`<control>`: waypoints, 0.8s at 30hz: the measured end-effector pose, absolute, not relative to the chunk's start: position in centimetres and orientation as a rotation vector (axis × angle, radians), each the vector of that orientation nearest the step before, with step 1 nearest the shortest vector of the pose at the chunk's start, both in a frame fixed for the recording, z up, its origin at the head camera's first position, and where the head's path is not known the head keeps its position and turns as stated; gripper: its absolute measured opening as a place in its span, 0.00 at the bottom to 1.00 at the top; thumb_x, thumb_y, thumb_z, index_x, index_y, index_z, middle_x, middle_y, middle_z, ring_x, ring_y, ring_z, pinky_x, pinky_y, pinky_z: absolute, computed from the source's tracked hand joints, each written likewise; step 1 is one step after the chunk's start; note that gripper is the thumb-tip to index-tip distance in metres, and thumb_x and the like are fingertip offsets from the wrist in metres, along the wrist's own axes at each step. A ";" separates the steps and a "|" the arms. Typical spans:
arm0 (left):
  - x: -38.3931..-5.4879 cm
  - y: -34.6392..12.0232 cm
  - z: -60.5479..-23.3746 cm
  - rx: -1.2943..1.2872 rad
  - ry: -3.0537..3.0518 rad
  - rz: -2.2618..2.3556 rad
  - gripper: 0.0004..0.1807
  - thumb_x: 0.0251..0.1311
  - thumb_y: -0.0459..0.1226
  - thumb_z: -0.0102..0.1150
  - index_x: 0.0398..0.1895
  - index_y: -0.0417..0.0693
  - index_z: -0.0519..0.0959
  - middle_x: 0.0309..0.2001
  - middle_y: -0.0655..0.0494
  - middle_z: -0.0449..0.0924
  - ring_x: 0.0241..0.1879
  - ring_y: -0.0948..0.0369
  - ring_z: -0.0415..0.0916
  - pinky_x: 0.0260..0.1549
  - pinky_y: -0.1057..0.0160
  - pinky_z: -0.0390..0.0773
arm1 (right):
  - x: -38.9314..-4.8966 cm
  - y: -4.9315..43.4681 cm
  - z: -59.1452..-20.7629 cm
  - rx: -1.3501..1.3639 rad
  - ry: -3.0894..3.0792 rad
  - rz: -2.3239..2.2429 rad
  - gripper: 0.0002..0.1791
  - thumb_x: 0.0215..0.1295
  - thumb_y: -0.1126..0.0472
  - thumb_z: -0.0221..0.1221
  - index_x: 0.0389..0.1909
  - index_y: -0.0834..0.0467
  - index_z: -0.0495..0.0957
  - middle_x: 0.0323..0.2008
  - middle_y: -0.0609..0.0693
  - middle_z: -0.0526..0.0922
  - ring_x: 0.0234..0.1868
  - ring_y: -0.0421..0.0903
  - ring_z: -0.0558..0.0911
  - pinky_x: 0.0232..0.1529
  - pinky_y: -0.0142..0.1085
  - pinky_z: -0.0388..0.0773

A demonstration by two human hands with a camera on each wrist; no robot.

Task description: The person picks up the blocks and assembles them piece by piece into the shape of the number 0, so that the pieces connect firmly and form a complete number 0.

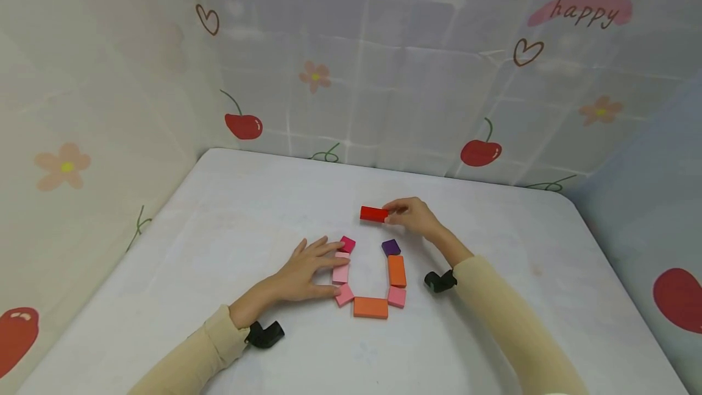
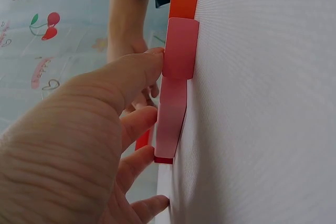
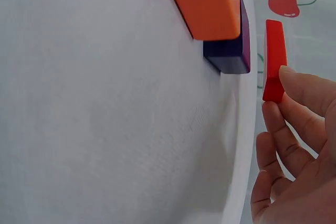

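Observation:
Between the thumb and fingers of my right hand [image 1: 415, 217] a red rectangular block [image 1: 373, 214] is pinched at one end, beyond the other blocks. The right wrist view also shows the red block [image 3: 274, 59] held by its end. With fingers spread, my left hand [image 1: 301, 273] touches the left row: a magenta block [image 1: 347, 244], a longer pink block [image 1: 340, 270] and a small pink block [image 1: 344, 295]. Its thumb rests at the small pink block [image 2: 180, 48] in the left wrist view. Opposite stand a purple block [image 1: 391, 247], an orange block [image 1: 397, 271] and a pink block [image 1: 397, 297].
Another orange block [image 1: 370, 308] lies across the near side, joining the two rows into a U shape. All the blocks are on a white table [image 1: 466, 340]. Patterned curtains [image 1: 384, 78] rise behind and beside it. A black wrist device [image 1: 265, 334] sits at each sleeve cuff.

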State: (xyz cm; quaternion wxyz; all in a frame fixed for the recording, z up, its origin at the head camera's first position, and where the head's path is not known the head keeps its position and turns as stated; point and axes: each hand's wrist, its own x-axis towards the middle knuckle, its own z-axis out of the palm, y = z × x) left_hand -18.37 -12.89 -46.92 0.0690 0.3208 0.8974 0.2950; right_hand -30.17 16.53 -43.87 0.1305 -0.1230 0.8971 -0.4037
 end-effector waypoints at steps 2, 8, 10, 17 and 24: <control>-18.4 -12.9 -46.9 0.968 2.701 0.889 0.31 0.56 0.53 0.65 0.64 0.60 0.76 0.73 0.53 0.62 0.76 0.42 0.47 0.67 0.27 0.38 | -29.8 16.5 -43.9 -0.369 2.603 -1.176 0.19 0.63 0.59 0.63 0.55 0.57 0.81 0.50 0.55 0.81 0.52 0.52 0.72 0.47 0.38 0.73; -18.4 -12.9 -46.9 0.974 2.701 0.893 0.31 0.56 0.53 0.65 0.64 0.60 0.76 0.73 0.53 0.62 0.76 0.42 0.47 0.67 0.28 0.38 | -28.5 16.3 -44.2 -0.369 2.594 -1.177 0.18 0.63 0.59 0.63 0.54 0.56 0.81 0.50 0.54 0.82 0.52 0.52 0.73 0.49 0.40 0.75; -18.4 -12.9 -47.0 0.976 2.702 0.894 0.31 0.56 0.54 0.65 0.64 0.60 0.76 0.73 0.53 0.62 0.76 0.42 0.47 0.67 0.27 0.38 | -28.1 16.2 -44.3 -0.374 2.590 -1.174 0.18 0.63 0.60 0.64 0.53 0.57 0.82 0.50 0.54 0.82 0.52 0.51 0.73 0.50 0.41 0.75; -18.4 -12.9 -47.1 0.971 2.699 0.902 0.31 0.56 0.53 0.65 0.64 0.60 0.75 0.73 0.53 0.62 0.76 0.43 0.46 0.67 0.28 0.37 | -27.4 16.0 -45.1 -0.413 2.586 -1.169 0.17 0.62 0.61 0.65 0.51 0.59 0.82 0.45 0.54 0.83 0.43 0.48 0.76 0.45 0.37 0.77; -18.3 -12.9 -47.1 0.968 2.697 0.904 0.31 0.56 0.54 0.64 0.64 0.60 0.75 0.73 0.54 0.62 0.76 0.43 0.46 0.68 0.28 0.37 | -26.8 15.7 -45.2 -0.408 2.603 -1.152 0.15 0.62 0.61 0.64 0.50 0.58 0.83 0.43 0.53 0.83 0.42 0.47 0.75 0.43 0.35 0.76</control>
